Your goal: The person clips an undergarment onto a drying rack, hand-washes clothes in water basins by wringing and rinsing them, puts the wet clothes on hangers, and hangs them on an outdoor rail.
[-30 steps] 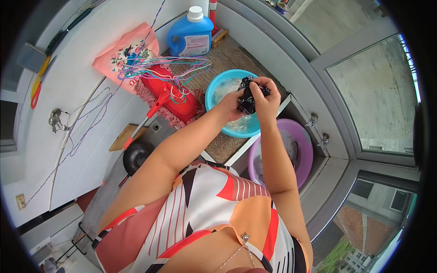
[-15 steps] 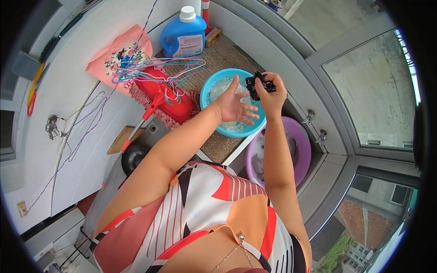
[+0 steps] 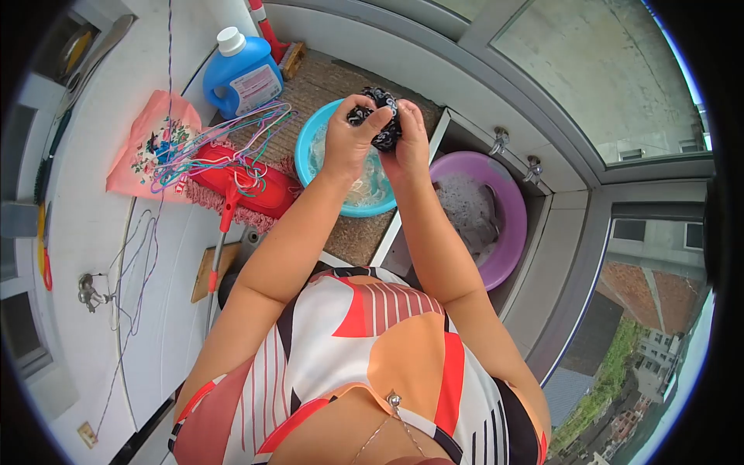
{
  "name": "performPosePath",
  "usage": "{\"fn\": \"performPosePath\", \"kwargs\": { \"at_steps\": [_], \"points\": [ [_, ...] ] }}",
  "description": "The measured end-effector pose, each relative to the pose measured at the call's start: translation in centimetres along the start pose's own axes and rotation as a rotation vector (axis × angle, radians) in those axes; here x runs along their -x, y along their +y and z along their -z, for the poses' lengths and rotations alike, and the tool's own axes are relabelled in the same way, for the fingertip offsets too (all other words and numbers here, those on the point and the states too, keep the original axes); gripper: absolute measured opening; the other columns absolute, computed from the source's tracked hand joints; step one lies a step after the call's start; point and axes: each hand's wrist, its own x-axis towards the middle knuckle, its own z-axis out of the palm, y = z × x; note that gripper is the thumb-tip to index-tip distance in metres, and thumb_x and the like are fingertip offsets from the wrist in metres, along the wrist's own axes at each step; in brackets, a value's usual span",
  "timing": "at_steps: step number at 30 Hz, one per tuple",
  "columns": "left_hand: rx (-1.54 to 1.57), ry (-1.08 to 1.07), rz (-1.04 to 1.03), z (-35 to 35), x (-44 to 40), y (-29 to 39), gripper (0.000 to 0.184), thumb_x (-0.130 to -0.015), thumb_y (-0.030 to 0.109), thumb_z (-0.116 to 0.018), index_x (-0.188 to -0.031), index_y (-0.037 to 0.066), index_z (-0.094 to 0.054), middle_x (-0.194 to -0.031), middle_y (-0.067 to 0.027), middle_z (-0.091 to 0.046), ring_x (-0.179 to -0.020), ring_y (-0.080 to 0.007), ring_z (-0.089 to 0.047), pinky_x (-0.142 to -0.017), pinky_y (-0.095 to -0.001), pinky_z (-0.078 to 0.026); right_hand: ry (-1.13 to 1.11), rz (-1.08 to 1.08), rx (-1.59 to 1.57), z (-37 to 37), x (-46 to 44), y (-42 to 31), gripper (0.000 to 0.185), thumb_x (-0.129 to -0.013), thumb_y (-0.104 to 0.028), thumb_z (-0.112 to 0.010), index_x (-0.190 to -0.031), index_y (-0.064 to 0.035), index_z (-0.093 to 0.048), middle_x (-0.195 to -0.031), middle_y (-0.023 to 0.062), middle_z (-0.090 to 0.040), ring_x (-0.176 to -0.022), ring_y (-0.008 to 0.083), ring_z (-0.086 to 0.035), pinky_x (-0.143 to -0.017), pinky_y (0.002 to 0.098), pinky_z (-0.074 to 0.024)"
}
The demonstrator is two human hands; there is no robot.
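A bunched black cloth with a white pattern (image 3: 385, 138) is held between both hands, above the right upper part of a turquoise basin (image 3: 304, 147) of sudsy water. My left hand (image 3: 353, 136) has its fingers wrapped round the cloth's left side, thumb across the front. On the other side my right hand (image 3: 407, 136) grips the cloth, its fingers curled along the edge. To the right and lower, a purple basin (image 3: 511, 213) holds foamy water and dark grey fabric.
A blue detergent bottle (image 3: 244, 77), a red mop head (image 3: 267, 194), wire hangers (image 3: 225, 143) and a pink floral bag (image 3: 147, 151) stand or lie left of the turquoise basin. Two taps (image 3: 500, 141) are on the wall beyond the purple basin. Windows line the right.
My left hand was open half a second ago and has closed on the cloth beside my right hand. The view has turned right, so the basins and bottle appear further left or higher.
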Motion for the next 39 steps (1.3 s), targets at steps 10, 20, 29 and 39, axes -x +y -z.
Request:
{"fn": "performPosePath", "kwargs": {
  "at_steps": [10,20,29,39],
  "points": [
    [-0.121,-0.007,0.462,2.9,0.1,-0.4,0.057,-0.087,0.045,-0.057,-0.126,0.008,-0.038,-0.117,-0.0097,-0.049,-0.105,-0.0258,-0.052,-0.091,-0.0472,-0.042,-0.08,0.935,1.375,1.9,-1.0,-2.0,0.018,-0.064,-0.011,-0.073,-0.07,-0.0094,-0.056,-0.074,0.0039,-0.057,-0.065,0.0182,-0.059,-0.056,0.0285,-0.0473],
    [0.324,0.234,0.25,-0.1,0.0,-2.5,0.012,-0.083,0.009,-0.065,-0.091,0.005,-0.056,-0.094,-0.0078,-0.063,-0.084,-0.0189,-0.061,-0.079,-0.0327,-0.052,0.147,0.462,0.689,1.0,0.5,0.7,0.016,-0.073,-0.005,-0.069,-0.078,-0.0059,-0.055,-0.079,0.0047,-0.059,-0.068,0.014,-0.057,-0.061,0.026,-0.0476],
    [-1.06,-0.396,-0.925,-1.6,0.7,-0.5,0.019,-0.064,0.01,-0.068,-0.077,0.009,-0.054,-0.081,-0.009,-0.059,-0.082,-0.03,-0.057,-0.078,-0.0414,-0.043,-0.208,-0.619,-0.023,3.8,-2.6,-1.1,0.008,-0.089,-0.014,-0.058,-0.086,-0.0059,-0.059,-0.074,0.0029,-0.06,-0.067,0.0152,-0.059,-0.063,0.0283,-0.0494],
    [-1.277,-0.987,-1.26,-1.1,2.8,0.3,0.009,-0.064,0.02,-0.059,-0.061,0.017,-0.051,-0.07,0.0032,-0.053,-0.074,-0.0171,-0.055,-0.072,-0.03,-0.042,-0.727,-0.951,1.391,-3.5,-3.0,-3.9,0.03,-0.081,-0.029,-0.067,-0.07,-0.002,-0.061,-0.062,0.0011,-0.054,-0.058,0.0103,-0.048,-0.055,0.0274,-0.0396]
  ]
}}
